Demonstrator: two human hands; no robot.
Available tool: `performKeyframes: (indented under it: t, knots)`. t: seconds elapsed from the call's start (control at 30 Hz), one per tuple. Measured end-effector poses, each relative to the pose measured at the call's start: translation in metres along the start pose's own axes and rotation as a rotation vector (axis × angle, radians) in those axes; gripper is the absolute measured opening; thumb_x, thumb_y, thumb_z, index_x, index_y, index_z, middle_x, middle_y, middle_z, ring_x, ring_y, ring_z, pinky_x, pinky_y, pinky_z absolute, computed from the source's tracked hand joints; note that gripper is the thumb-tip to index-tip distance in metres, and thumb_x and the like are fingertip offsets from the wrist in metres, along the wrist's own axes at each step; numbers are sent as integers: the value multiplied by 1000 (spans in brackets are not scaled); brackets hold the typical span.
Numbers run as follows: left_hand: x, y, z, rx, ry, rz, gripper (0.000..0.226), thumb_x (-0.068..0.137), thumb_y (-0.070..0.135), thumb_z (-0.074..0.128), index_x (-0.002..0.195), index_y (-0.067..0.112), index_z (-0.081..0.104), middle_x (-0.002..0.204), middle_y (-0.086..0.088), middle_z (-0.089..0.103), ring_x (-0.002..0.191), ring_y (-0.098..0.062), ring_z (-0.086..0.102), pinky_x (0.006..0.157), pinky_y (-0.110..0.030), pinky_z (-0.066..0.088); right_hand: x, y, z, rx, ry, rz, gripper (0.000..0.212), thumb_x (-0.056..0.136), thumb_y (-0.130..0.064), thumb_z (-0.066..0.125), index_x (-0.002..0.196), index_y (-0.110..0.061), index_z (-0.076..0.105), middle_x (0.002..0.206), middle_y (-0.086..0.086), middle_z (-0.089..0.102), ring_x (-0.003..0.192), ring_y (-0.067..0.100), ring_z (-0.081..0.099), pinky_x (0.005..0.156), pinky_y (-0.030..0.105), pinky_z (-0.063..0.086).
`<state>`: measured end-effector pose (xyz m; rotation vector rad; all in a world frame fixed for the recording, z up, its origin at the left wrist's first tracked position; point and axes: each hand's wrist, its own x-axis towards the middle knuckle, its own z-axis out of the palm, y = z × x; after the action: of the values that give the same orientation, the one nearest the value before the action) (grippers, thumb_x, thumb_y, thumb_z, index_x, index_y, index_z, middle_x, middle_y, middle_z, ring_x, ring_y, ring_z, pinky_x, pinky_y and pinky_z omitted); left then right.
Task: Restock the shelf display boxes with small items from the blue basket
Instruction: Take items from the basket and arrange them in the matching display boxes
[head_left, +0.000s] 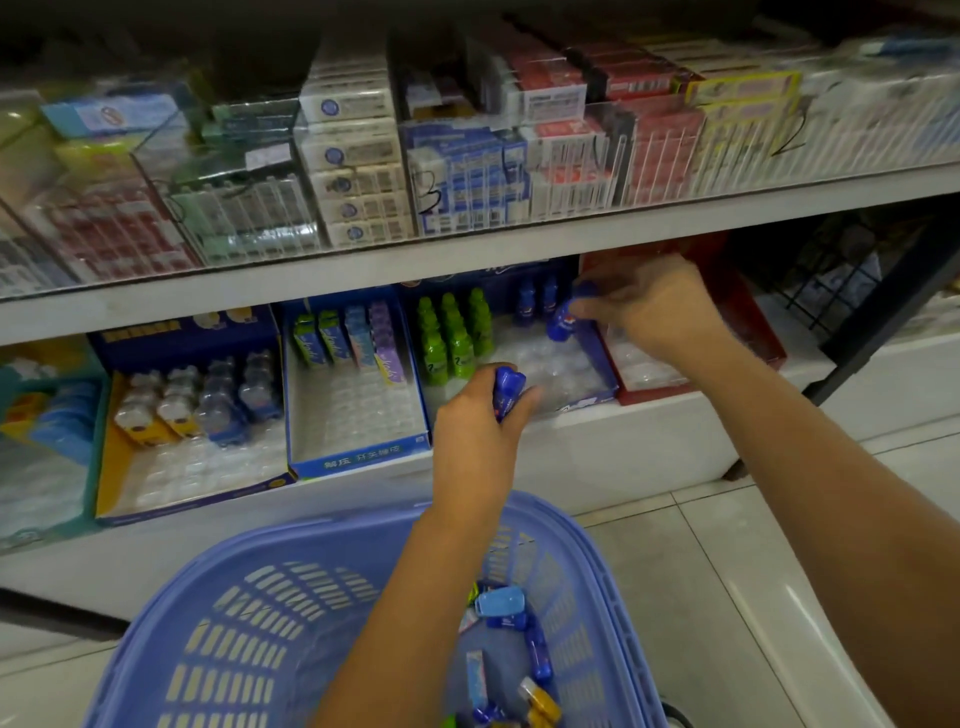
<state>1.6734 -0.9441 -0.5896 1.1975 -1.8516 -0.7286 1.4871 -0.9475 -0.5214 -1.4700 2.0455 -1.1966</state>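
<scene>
- White lower shelf (649, 415) carries open display boxes; pale tiled floor (727, 571) below.
- Blue basket (260, 623) sits beneath the arms, small items inside.
- Left hand (478, 415) fingers grasp a blue bottle (508, 387).
- Right hand (649, 306) pinches another blue bottle (563, 322) over the blue display box (605, 364).

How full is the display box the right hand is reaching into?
Partly full: the display box holds green bottles and a few blue ones at the back; clear tray slots in front are empty.

White lower shelf (571, 457) bearing row of open display boxes: yellow-fronted box (192, 499), blue box (358, 457), dark blue box (597, 397), red box (654, 392).
</scene>
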Motion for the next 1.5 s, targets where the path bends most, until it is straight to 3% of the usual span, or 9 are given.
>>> performKeyframes:
  t: [0.17, 0.63, 0.73, 0.83, 0.9, 1.0, 1.13, 1.37, 1.5]
  knots:
    - [12, -12, -7, 255, -142, 39, 31, 90, 38, 61, 103, 10, 61, 77, -2, 57, 74, -24, 55, 60, -25, 31, 46, 19, 10, -360, -184, -108, 28, 78, -10, 72, 105, -7, 68, 108, 14, 68, 102, 28, 61, 93, 39, 48]
    - [15, -22, -9, 197, -185, -4, 32, 87, 41, 64, 95, 10, 63, 77, -5, 61, 73, -24, 55, 65, -32, 42, 70, 20, 20, -535, -391, -61, 45, 85, -20, 68, 128, -15, 58, 133, 9, 54, 120, 25, 50, 89, 21, 34]
    - [15, -14, -13, 27, -160, -108, 38, 88, 44, 59, 84, 6, 61, 66, -4, 59, 66, -24, 53, 60, -28, 41, 63, 9, 19, -556, -408, -23, 44, 86, -16, 66, 129, -11, 56, 133, 10, 54, 120, 27, 50, 99, 27, 38]
    - [17, -1, -21, -455, -95, -378, 38, 95, 41, 49, 75, 12, 60, 62, -1, 69, 59, -13, 61, 68, -29, 51, 47, 0, 24, -569, -267, -76, 37, 88, -12, 61, 124, -6, 57, 127, 13, 58, 115, 29, 53, 99, 30, 41]
    - [21, 7, -25, -799, -75, -630, 38, 96, 40, 46, 72, 14, 58, 55, 1, 64, 51, -10, 59, 70, -34, 52, 28, -12, 28, -488, -170, -123, 33, 88, -17, 63, 120, -8, 61, 113, 10, 65, 103, 24, 60, 89, 20, 42]
    - [21, 12, -33, -966, -63, -780, 34, 96, 39, 47, 77, 14, 59, 51, 4, 60, 40, -7, 50, 46, -23, 42, -13, -30, 28, -140, -313, -68, 25, 76, -30, 75, 98, -18, 70, 74, -9, 66, 63, 7, 65, 62, 8, 49]
    - [8, 16, -38, -1232, -204, -719, 41, 97, 38, 45, 99, 2, 63, 78, -10, 68, 63, -16, 65, 49, -23, 51, -60, -43, 30, 177, -571, 62, 45, 61, -39, 82, 98, -23, 63, 81, -1, 71, 68, 17, 71, 61, 22, 57]
    - [-4, 14, -33, -1138, -152, -530, 19, 97, 13, 50, 108, 3, 60, 98, -11, 69, 80, -12, 69, 71, -18, 56, -71, -37, 27, 620, -273, 204, 18, 80, -11, 70, 97, -7, 67, 89, 14, 70, 72, 16, 70, 66, 18, 56]
    - [0, 13, -28, -1070, -141, -471, 24, 96, 14, 51, 118, 6, 58, 107, -10, 68, 93, -16, 68, 77, -20, 55, -62, -36, 28, 534, -175, 140, 11, 79, -9, 71, 90, -9, 70, 80, 7, 71, 66, 8, 69, 62, 13, 54]
